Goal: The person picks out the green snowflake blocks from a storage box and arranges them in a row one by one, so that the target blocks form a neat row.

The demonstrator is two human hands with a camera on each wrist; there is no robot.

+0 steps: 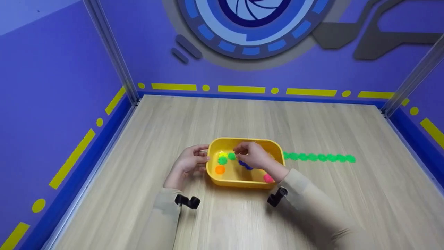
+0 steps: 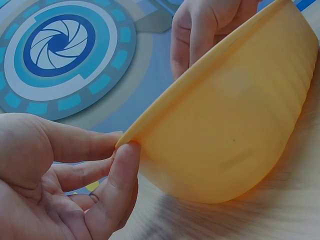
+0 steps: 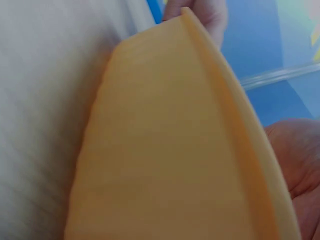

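A yellow plastic bin (image 1: 242, 183) stands on the table with flower-shaped plastic discs inside. My left hand (image 1: 189, 160) pinches the bin's left rim between thumb and fingers, plain in the left wrist view. My right hand (image 1: 255, 155) reaches down into the bin, fingers bent; whether anything is between the fingertips is hidden. Around it lie a green disc (image 1: 222, 160), a yellow disc (image 1: 223, 153), an orange disc (image 1: 220, 169), a pink disc (image 1: 268, 178) and dark blue discs (image 1: 245, 165). The bin's wall (image 3: 160, 130) covers most of the right wrist view.
A straight row of green discs (image 1: 322, 158) runs over the wooden table (image 1: 222, 215) to the right from the bin. Blue-purple panels (image 1: 152, 62) wall in the table at the back and both sides.
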